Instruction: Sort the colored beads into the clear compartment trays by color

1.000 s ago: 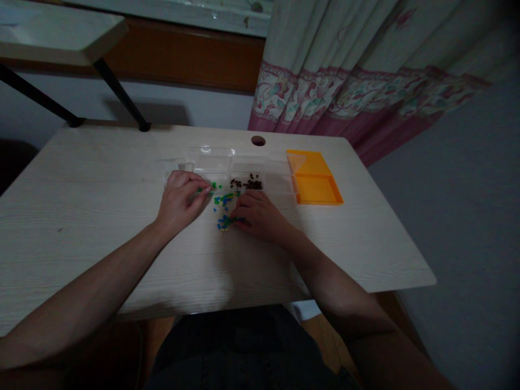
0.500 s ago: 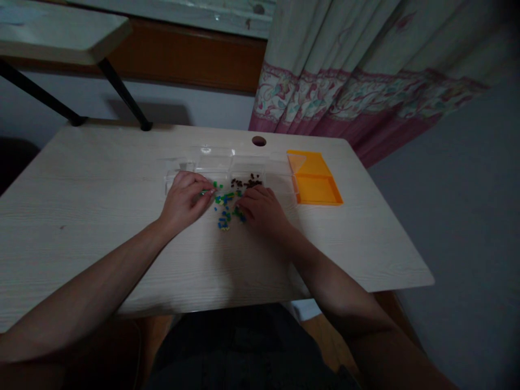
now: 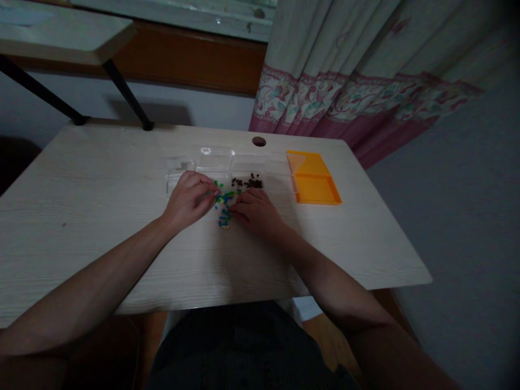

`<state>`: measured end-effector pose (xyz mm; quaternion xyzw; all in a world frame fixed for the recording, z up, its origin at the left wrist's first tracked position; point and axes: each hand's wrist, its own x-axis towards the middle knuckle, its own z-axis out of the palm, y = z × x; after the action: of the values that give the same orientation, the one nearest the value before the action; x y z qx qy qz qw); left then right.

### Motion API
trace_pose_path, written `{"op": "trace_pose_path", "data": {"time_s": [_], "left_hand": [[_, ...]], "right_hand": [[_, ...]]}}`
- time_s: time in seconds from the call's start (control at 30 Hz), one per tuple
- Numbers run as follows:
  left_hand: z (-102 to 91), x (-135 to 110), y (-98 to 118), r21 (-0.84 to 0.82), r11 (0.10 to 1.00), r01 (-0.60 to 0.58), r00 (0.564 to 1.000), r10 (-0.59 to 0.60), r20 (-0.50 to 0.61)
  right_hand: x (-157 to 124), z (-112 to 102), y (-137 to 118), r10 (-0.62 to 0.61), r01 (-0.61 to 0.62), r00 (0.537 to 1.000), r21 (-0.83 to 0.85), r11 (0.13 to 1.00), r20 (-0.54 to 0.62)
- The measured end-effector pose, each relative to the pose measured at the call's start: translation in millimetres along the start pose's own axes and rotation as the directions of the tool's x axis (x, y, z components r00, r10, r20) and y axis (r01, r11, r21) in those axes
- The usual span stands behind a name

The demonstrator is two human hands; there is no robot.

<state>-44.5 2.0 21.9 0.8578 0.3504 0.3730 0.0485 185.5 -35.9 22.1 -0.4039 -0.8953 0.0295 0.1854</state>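
Observation:
Small blue, green and yellow toy-brick-like pieces [image 3: 224, 210] lie in a loose pile on the table. My left hand [image 3: 189, 199] is at the pile's left edge, thumb and fingers drawn together in a pinch; whatever is between the tips is too small to make out. From the right, my right hand [image 3: 258, 212] reaches over the pile with its fingers curled and tips down among the pieces. Its fingertips hide what they hold, if anything. Just behind the hands are clear plastic boxes [image 3: 214, 156], one with dark brown pieces [image 3: 254, 184] in it.
An orange tray-like box [image 3: 317, 189] lies to the right, a clear lid overlapping its left side. A round hole [image 3: 259, 141] is cut near the back edge of the pale wooden table [image 3: 122, 260]. A raised shelf [image 3: 65, 32] on black legs stands at back left; a curtain hangs behind.
My right hand has slid left, farther over the pile, covering some pieces. My left hand has shifted slightly right, and the green piece seen at its fingers is no longer visible.

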Motion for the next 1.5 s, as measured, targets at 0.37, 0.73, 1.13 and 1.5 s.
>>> {"op": "trace_pose_path", "data": {"time_s": [0.37,0.73,1.13,1.5], "left_hand": [[0.3,0.9,0.2,-0.010,1.000,0.002,1.000,-0.001,0.023],[1.5,-1.5,-1.4,-0.012,1.000,0.004,1.000,-0.004,0.025],[-1.0,0.2,1.9,-0.085,0.996,0.001,0.994,0.008,0.111],[0.4,-0.4,4.0,-0.121,0.989,-0.081,0.980,0.101,0.170]], "right_hand": [[0.7,2.7,0.0,-0.023,0.023,1.000,0.020,1.000,-0.021],[0.4,7.3,-4.8,-0.003,0.006,0.999,0.061,0.998,-0.042],[2.3,10.4,1.9,0.135,-0.104,0.986,0.270,0.957,-0.101],[6.6,3.1,6.4,0.346,-0.240,0.935,0.577,0.781,-0.079]]}}
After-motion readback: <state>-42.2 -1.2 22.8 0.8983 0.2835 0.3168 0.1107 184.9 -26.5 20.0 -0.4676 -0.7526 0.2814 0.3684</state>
